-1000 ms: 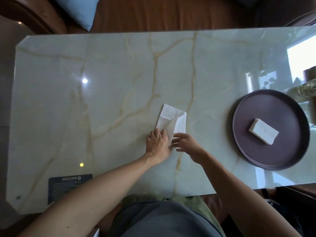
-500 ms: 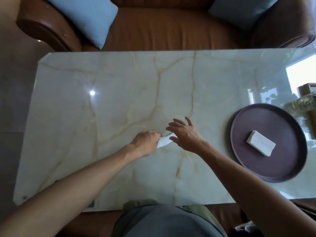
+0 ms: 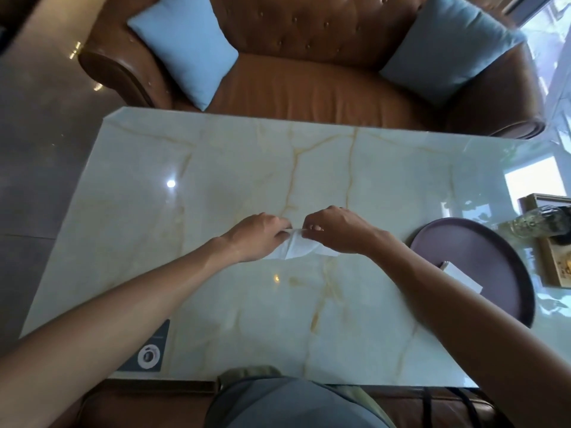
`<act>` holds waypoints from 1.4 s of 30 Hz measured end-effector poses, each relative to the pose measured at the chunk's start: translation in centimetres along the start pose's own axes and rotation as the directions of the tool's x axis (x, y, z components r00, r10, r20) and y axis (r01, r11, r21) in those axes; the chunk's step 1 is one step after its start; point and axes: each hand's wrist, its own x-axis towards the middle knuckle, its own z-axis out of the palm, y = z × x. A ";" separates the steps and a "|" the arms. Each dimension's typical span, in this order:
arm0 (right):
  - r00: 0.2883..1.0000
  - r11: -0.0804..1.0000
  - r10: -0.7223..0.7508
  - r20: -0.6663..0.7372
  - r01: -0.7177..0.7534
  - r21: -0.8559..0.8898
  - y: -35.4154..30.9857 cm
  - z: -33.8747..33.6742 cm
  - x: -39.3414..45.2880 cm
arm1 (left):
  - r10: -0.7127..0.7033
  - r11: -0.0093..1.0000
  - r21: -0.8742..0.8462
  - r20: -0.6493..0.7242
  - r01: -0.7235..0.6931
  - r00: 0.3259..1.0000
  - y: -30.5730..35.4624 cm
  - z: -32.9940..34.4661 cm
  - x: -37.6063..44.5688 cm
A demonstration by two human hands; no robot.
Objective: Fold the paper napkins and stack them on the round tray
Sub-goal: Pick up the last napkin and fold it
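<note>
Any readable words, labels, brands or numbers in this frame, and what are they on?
No text can be read.
Dark card at the table's near left edge: a white ring logo and a faint line of print, too small and blurred to read.
Bottle and wooden box at right: markings blurred, unreadable.

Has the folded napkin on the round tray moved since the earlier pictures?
No. The folded napkin lies on the same part of the round tray as before; only the camera tilted, and the right forearm now covers its near end.

Left grip (image 3: 259, 234), right grip (image 3: 335, 230) pinched.
</note>
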 end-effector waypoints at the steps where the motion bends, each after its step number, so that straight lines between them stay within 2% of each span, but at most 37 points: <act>1: 1.000 1.000 -0.001 -0.008 0.001 0.002 -0.2 -0.3 -0.3 | 0.017 1.000 -0.014 -0.014 -0.017 1.000 0.2 -0.1 -0.1; 8: 1.000 1.000 0.003 -0.018 -0.003 0.002 -0.7 -1.8 -2.3 | 0.065 0.997 -0.047 -0.025 -0.066 0.998 0.9 -0.6 -0.6; 12: 0.998 0.998 0.060 0.002 -0.060 0.008 0.7 -2.0 -3.4 | 0.054 0.995 -0.077 -0.057 -0.059 0.997 0.9 -1.7 -0.8; 19: 0.990 0.989 0.141 -0.002 -0.140 0.050 4.5 -1.2 -4.9 | 0.011 0.999 -0.053 0.005 -0.011 1.000 0.0 -2.4 -1.3; 25: 0.971 0.966 0.237 -0.030 -0.239 -0.098 6.8 -1.1 -5.6 | -0.004 0.999 -0.051 0.000 0.004 1.000 0.2 -2.7 -1.5; 27: 0.974 0.974 0.220 -0.047 -0.222 -0.051 6.5 -1.0 -5.2 | 0.002 1.000 -0.019 0.024 -0.001 1.000 0.5 -3.1 -1.7; 30: 0.991 0.988 0.120 -0.060 -0.113 0.105 4.8 -0.4 -4.0 | 0.021 0.999 0.030 0.071 -0.024 0.997 1.0 -3.6 -1.9; 33: 0.996 0.998 0.015 -0.084 -0.010 0.062 2.9 -0.2 -2.3 | 0.066 0.995 0.073 0.090 -0.072 0.994 1.3 -4.2 -2.3; 36: 0.997 0.999 -0.030 -0.065 0.032 0.033 1.5 -0.3 -0.9 | 0.094 0.988 0.114 0.083 -0.103 0.992 1.5 -4.8 -2.9; 40: 0.993 0.999 -0.031 -0.116 0.031 0.005 0.6 -0.9 -0.3 | 0.029 0.996 0.079 0.063 -0.034 0.998 0.7 -4.7 -3.8; 42: 0.993 1.000 0.012 -0.114 -0.010 0.022 0.2 -1.7 -1.0 | -0.057 0.998 -0.014 0.069 0.058 0.996 -0.1 -4.3 -4.1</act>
